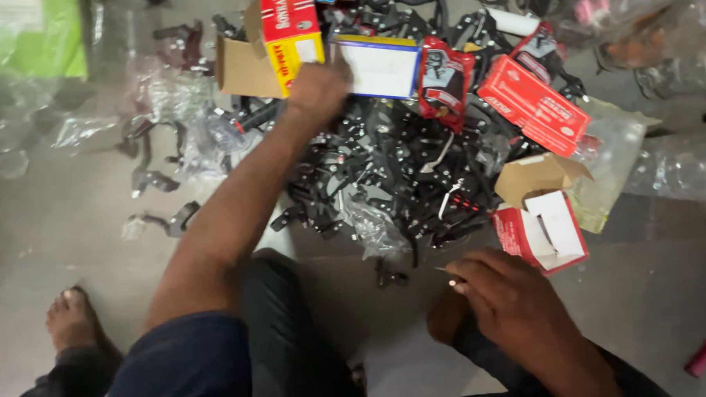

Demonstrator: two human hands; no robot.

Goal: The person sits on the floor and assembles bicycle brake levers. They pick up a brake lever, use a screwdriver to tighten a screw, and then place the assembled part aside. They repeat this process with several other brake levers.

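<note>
My left hand reaches over a heap of black metal parts, fingers closed on a white-faced box, while my right hand pinches a small metal piece beside an open red carton.

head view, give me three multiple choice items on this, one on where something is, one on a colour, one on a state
1. What does the left hand reach?
A. the white-faced box beyond the pile of black metal parts
B. a bare foot
C. a green bag

2. What colour is the open carton next to the right hand?
A. blue
B. red and white
C. black

3. How is that carton?
A. taped shut
B. crushed flat
C. flaps open

Answers: 1 A, the outstretched hand meets the box edge. 2 B, red sides, white inside. 3 C, its flaps stand up.
</note>
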